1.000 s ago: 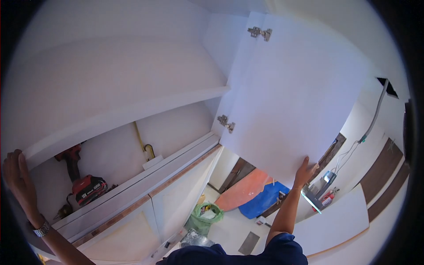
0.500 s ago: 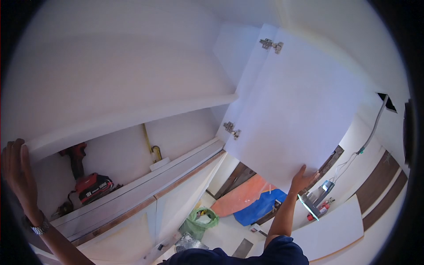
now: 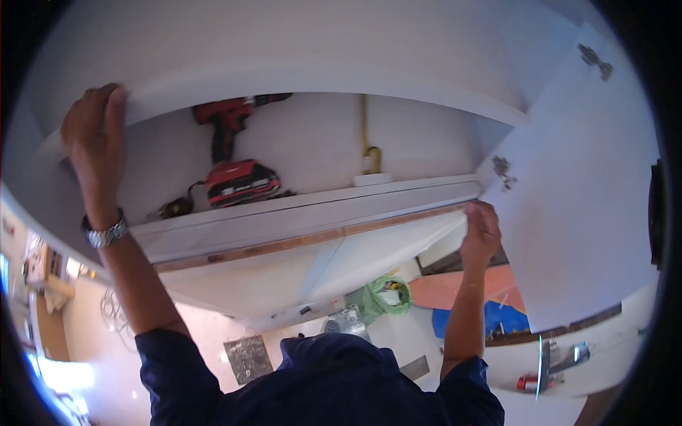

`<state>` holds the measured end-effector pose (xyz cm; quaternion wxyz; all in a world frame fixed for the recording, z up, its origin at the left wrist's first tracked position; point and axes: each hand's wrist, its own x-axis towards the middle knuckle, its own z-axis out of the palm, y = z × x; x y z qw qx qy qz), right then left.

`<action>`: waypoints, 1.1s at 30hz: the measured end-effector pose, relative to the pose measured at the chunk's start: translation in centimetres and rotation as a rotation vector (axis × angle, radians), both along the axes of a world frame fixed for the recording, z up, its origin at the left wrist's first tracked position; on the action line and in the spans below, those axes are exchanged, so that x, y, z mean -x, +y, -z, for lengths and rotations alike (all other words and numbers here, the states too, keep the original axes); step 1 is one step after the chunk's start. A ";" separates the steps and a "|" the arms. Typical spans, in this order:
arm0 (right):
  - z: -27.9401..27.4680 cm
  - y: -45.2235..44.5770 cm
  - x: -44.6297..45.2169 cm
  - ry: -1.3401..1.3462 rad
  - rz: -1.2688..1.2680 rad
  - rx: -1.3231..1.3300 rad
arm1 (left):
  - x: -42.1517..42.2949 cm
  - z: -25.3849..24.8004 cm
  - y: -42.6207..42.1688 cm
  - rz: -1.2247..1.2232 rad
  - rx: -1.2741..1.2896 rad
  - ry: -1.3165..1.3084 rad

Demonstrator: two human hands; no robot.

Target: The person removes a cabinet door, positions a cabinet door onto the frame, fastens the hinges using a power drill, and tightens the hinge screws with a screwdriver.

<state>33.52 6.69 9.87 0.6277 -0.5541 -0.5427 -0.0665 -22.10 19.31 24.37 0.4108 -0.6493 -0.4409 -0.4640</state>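
Observation:
My left hand (image 3: 96, 138) is closed over the front edge of the white shelf (image 3: 298, 74) inside the cabinet, near its left end. My right hand (image 3: 482, 233) has its fingers bent over the cabinet's bottom edge (image 3: 398, 219), close to the right corner. On the cabinet floor below the shelf stands a red and black cordless drill (image 3: 238, 160); its upper part is partly hidden by the shelf. A yellow tape measure strip (image 3: 364, 128) rises behind a small white block (image 3: 372, 179). To the right, the white cabinet door (image 3: 582, 206) hangs open on metal hinges (image 3: 504, 174).
Below are a green bag (image 3: 387, 297) with rubbish, an orange sheet (image 3: 469, 282) and a blue sheet (image 3: 497, 318). A tool with a lit edge (image 3: 540, 366) shows at lower right. Coiled cable (image 3: 114, 309) lies on the floor at left.
My view has swung left, so the drill and door appear further right. My right hand has left the door's lower part and come to the cabinet's bottom edge. My left hand stays on the shelf.

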 end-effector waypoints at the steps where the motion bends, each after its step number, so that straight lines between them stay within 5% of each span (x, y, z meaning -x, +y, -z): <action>1: 0.2 1.8 2.4 -0.037 -0.139 0.037 | -0.4 -0.1 -0.1 0.003 -0.020 0.002; 6: -0.8 8.4 13.0 -0.338 -0.600 0.363 | -0.7 -0.2 -0.6 0.055 0.003 -0.017; 14: 0.3 18.2 19.3 -0.868 -0.966 0.464 | -1.0 -0.3 -0.6 -0.016 -0.002 -0.002; 27: 0.1 20.3 19.3 -1.027 -1.026 0.442 | -1.1 -1.1 -1.3 0.049 0.172 -0.192; 33: 2.3 21.0 20.1 -1.118 -0.945 0.477 | -3.0 4.2 -4.0 0.075 -0.033 -0.210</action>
